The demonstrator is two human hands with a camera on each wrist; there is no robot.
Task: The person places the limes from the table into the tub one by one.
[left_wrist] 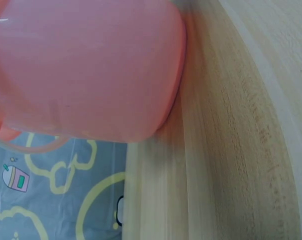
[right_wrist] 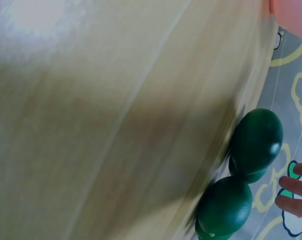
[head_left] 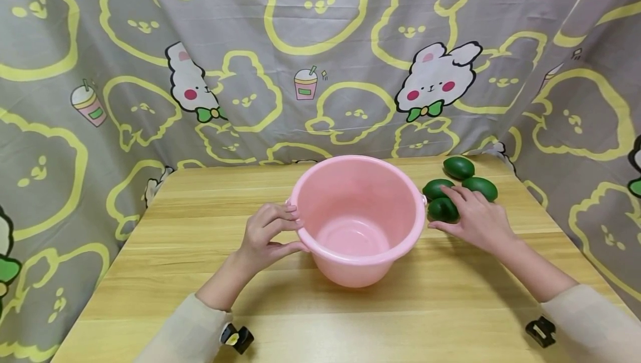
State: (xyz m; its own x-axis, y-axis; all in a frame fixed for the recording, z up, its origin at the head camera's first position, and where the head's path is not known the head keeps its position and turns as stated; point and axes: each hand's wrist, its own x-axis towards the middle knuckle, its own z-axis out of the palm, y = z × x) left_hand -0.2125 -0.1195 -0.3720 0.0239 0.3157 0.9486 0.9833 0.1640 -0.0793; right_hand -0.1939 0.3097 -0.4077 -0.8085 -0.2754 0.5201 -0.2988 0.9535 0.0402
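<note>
On the pale wooden table point(head_left: 200, 274), the person's left hand point(head_left: 265, 238) curls its fingers over the near-left rim of the empty round pink plastic bucket point(head_left: 358, 218), apparently to steady it. Just right of the bucket lie four glossy dark green avocados point(head_left: 458, 167); the right hand point(head_left: 476, 221) rests relaxed, fairly straight fingers on the nearest avocado point(head_left: 442, 209), not closed round it.

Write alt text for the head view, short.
A person's left hand grips the rim of an empty pink bucket on a wooden table, while the right hand rests on a cluster of four dark green avocados beside it. A bunny-print curtain hangs behind.
</note>
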